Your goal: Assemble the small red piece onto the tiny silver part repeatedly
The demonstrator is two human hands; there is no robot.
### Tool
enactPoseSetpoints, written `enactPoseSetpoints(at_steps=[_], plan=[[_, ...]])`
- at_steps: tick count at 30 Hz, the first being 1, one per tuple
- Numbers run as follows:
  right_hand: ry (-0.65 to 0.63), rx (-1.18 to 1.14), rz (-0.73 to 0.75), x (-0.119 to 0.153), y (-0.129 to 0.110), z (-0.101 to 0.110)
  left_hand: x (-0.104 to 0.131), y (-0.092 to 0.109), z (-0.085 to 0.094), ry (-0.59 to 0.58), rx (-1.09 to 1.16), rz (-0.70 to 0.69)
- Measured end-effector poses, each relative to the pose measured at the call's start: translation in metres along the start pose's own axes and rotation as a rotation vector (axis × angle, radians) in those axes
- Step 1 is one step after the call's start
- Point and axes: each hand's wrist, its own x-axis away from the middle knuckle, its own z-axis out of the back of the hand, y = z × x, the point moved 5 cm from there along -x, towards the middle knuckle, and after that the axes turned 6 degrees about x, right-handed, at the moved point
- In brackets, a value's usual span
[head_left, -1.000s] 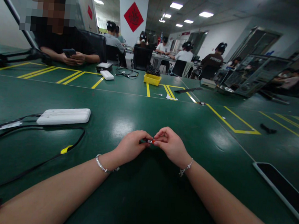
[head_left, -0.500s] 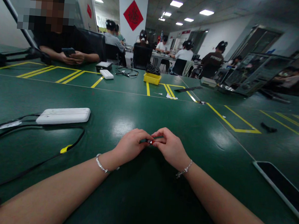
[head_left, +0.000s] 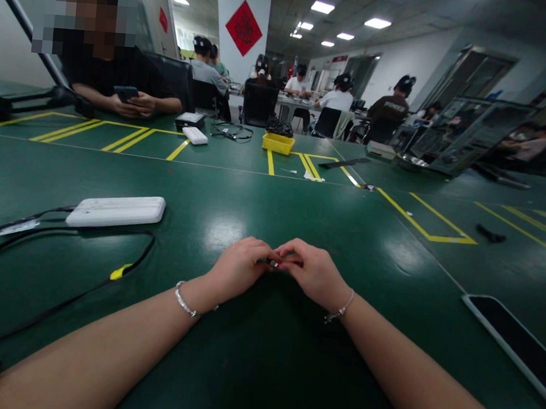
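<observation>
My left hand point(head_left: 241, 265) and my right hand point(head_left: 312, 272) meet over the green table point(head_left: 260, 367), fingertips almost touching. Between them is a small red and black thing with a shiny metal part point(head_left: 274, 264); its kind is too small to make out. The left thumb and fingers pinch its dark end. On the red end, the right thumb and fingertips are closed. Most of it is hidden behind the fingers. Each wrist wears a silver bracelet.
A white power bank point(head_left: 116, 211) with black cables point(head_left: 77, 290) lies at left. A phone point(head_left: 512, 340) lies at right. Farther back are a yellow bin point(head_left: 278, 144), a metal frame point(head_left: 477, 135) and a seated person point(head_left: 117, 79) holding a phone. Several people sit behind.
My right hand has dipped slightly and its fingers have closed in over the small thing, covering more of its red end. The left hand is nearly still.
</observation>
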Motion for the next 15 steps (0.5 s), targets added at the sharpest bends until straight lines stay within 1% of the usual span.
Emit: enactPoseSetpoints(at_steps=[2, 5, 7, 11, 15], plan=[[-0.01, 0.001, 0.039, -0.0002, -0.0011, 0.0033, -0.0006, -0.0019, 0.0003, -0.015, 0.108, 0.044], [0.033, 0.104, 0.095, 0.0004, -0.0039, 0.0076, -0.0008, -0.0055, 0.001, -0.02, 0.263, 0.13], [0.055, 0.155, 0.124, 0.0013, -0.0059, 0.0075, -0.0005, -0.006, 0.0018, -0.01, 0.309, 0.161], [0.078, 0.145, 0.143, 0.0023, -0.0054, 0.0036, 0.0006, -0.0038, 0.0023, 0.013, 0.299, 0.176], [0.087, 0.113, 0.1, 0.0008, 0.0025, 0.0007, 0.0013, -0.0033, 0.0005, 0.027, 0.254, 0.181]])
